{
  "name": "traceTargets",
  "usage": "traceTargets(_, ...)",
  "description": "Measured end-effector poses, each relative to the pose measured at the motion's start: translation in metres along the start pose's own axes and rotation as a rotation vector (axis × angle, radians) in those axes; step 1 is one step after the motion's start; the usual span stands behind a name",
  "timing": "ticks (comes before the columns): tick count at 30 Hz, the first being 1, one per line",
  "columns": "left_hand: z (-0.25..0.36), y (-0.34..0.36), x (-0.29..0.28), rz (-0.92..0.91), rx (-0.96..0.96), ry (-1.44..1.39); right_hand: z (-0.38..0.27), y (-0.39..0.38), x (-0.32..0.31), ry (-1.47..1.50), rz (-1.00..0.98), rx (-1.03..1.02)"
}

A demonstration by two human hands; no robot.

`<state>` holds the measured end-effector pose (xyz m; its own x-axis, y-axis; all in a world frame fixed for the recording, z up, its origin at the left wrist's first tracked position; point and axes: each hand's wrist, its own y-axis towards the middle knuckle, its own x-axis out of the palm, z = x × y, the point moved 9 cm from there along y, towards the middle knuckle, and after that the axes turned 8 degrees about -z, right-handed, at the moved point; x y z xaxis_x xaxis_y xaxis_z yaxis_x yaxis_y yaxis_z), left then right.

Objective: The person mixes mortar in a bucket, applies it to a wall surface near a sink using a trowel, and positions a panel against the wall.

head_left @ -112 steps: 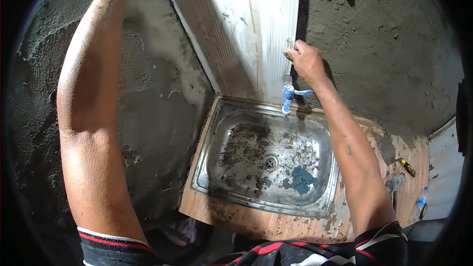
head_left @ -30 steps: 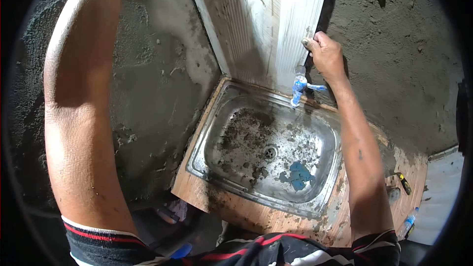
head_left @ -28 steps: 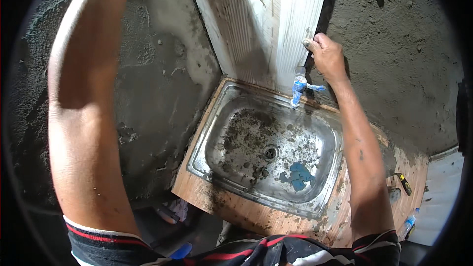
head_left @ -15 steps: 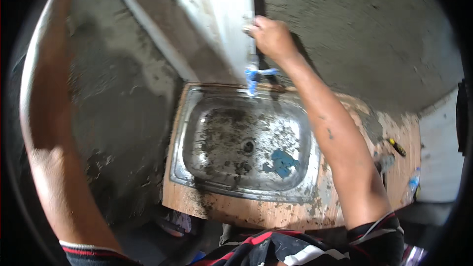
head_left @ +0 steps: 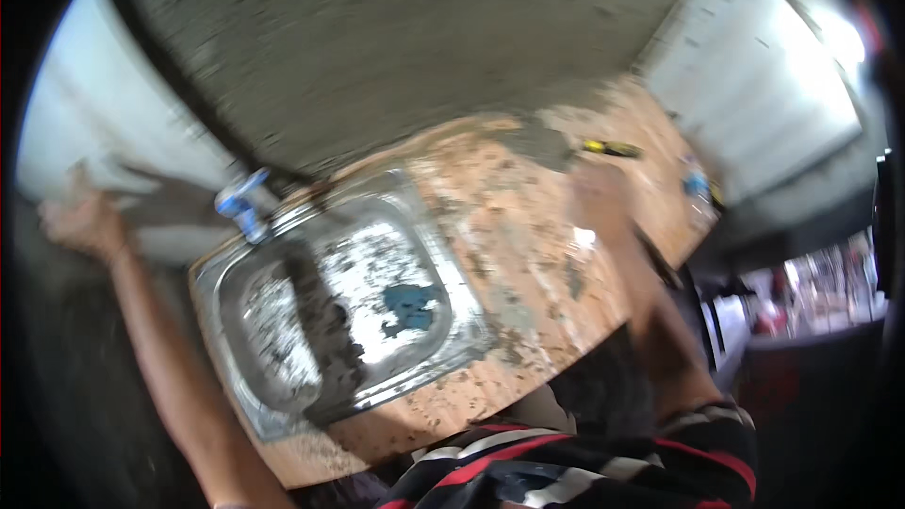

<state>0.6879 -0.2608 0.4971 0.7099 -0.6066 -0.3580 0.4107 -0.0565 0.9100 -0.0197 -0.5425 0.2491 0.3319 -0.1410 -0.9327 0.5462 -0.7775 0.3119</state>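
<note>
My left hand (head_left: 85, 224) is at the lower part of a white panel (head_left: 90, 104) on the left, its fingers apart and somewhat blurred. No object shows in it. My right hand (head_left: 603, 198) is over the wooden countertop (head_left: 509, 226), smeared by motion, so its fingers cannot be made out. A small bright glint lies beside it, too blurred to name. Between my arms sits a metal sink (head_left: 471, 320), spattered with grey mortar and holding a blue patch of material (head_left: 410, 307). A tap (head_left: 247, 204) wrapped in blue and white stands at its back edge.
A yellow and black hand tool (head_left: 611, 148) lies beyond my right hand. Near the counter's right end is a clear bottle with a blue label (head_left: 696, 181). Rough grey plaster covers the back wall (head_left: 396, 47); a pale panel (head_left: 754, 75) stands at right.
My view has swung to the right. My right hand has left the white panel's edge above the tap and come down over the countertop. My left hand now shows beside the panel.
</note>
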Motion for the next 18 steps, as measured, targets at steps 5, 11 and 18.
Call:
traceTargets(5,0.036,-0.121,0.085,-0.187,-0.439,-0.525,0.168,-0.126,0.009,-0.093,-0.221,0.382)
traceTargets(11,0.015,-0.143,0.095,-0.089,-0.628,-0.388,0.163,-0.135,0.023,0.008,-0.261,0.405)
traceTargets(18,0.013,-0.145,0.096,-0.134,-0.578,-0.378,0.012,-0.082,-0.010,0.291,-0.486,0.221)
